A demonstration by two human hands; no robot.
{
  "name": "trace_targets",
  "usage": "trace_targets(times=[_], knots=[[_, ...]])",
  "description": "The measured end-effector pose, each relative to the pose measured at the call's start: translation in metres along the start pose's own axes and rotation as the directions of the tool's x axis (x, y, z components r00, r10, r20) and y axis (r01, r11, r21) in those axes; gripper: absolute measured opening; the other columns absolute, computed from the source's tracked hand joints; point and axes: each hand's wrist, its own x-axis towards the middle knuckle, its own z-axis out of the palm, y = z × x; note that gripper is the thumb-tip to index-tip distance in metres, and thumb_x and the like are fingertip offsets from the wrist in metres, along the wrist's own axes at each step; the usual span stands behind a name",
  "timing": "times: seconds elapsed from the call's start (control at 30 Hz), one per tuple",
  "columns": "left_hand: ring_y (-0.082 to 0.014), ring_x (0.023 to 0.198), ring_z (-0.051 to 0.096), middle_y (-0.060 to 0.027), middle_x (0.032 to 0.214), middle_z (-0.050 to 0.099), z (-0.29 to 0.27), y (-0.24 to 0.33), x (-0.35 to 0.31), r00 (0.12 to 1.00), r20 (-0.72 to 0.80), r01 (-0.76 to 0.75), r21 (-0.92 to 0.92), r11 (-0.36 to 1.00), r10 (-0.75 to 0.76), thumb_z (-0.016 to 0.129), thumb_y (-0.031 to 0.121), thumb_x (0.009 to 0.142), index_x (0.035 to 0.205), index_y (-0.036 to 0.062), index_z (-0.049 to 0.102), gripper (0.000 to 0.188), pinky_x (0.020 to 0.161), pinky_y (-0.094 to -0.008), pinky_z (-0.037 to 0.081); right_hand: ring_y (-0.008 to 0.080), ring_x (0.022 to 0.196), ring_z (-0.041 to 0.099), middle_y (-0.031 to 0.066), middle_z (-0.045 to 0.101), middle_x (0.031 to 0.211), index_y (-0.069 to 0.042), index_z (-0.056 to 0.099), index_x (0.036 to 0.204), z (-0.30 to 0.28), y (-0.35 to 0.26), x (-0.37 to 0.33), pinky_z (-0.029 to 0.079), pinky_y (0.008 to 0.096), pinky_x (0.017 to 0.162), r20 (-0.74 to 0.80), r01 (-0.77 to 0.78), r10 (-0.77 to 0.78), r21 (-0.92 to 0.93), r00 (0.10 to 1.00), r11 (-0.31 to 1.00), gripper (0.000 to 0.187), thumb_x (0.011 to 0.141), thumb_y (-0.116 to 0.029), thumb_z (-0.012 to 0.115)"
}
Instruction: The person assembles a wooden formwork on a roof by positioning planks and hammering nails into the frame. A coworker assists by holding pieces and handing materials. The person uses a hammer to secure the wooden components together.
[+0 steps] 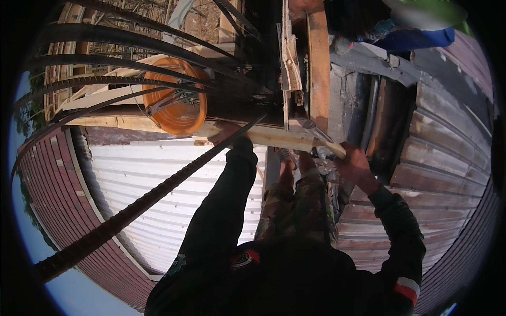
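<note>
My right hand (pixel 356 167) is closed around the pale wooden handle of a tool (pixel 333 147). Its greyish far end lies against the boards, and its exact kind is hard to make out. My left hand (pixel 223 132) grips the long timber beam (pixel 276 138) that crosses in front of me, its fingers partly hidden behind a steel rebar (pixel 174 181). An orange bucket (pixel 176 122) with metal bits inside sits tilted just left of that hand. Beyond the tool, an upright split-edged board (pixel 291 58) and a brown plank (pixel 318 68) stand side by side.
Several curved rebars (pixel 121 34) sweep across the upper left. White corrugated roofing (pixel 168 184) lies below left, rusty roofing sheets (pixel 421 174) at right. What looks like another person's hand (pixel 307 5) shows at the top, near a blue object (pixel 416 38).
</note>
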Motion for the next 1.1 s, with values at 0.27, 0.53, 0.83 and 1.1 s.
trace_targets(times=[0.27,0.53,0.83,1.1], knots=[[-0.0461,0.109,0.051,-0.0281,0.129,0.042,-0.017,0.001,-0.010,0.964,0.133,-0.255,0.205,0.945,0.231,0.053,0.041,0.101,0.141,-0.0105,0.029,0.069,0.086,-0.0458,0.052,0.0311,0.075,0.073,0.0204,0.070,0.078,0.006,0.066,0.111,-0.014,0.000,-0.032,0.055,0.0412,0.072,-0.038,-0.243,0.248,0.102,0.968,0.965,0.042,0.077,-0.018,0.064],[-0.0435,0.108,0.053,-0.0343,0.121,0.046,0.002,-0.011,0.000,0.970,-0.066,-0.220,0.177,0.959,0.234,0.055,0.043,0.100,0.133,-0.0118,0.032,0.068,0.087,-0.0488,0.049,0.0368,0.090,0.072,0.0243,0.071,0.088,0.002,0.067,0.111,0.024,0.012,-0.041,0.054,0.0426,0.077,-0.042,-0.360,0.363,0.076,0.931,0.930,0.041,0.077,-0.019,0.065],[-0.0445,0.104,0.060,-0.0228,0.117,0.056,0.053,-0.095,0.054,0.862,-0.149,-0.252,0.702,0.666,0.484,0.054,0.055,0.093,0.135,-0.0023,0.044,0.072,0.088,-0.0553,0.049,0.0298,0.080,0.071,0.0214,0.068,0.082,0.002,0.066,0.106,0.036,0.005,-0.039,0.052,0.0421,0.072,0.020,-0.377,0.379,0.166,0.925,0.911,0.035,0.078,-0.019,0.065],[-0.0451,0.102,0.061,-0.0233,0.114,0.057,0.038,-0.035,0.004,0.979,-0.189,-0.043,0.148,0.988,0.071,0.057,0.053,0.093,0.135,-0.0035,0.045,0.072,0.088,-0.0545,0.050,0.0302,0.077,0.070,0.0203,0.067,0.080,0.003,0.065,0.104,0.038,0.008,-0.052,0.052,0.0436,0.071,-0.061,-0.332,0.352,0.215,0.934,0.918,0.033,0.079,-0.017,0.063]])
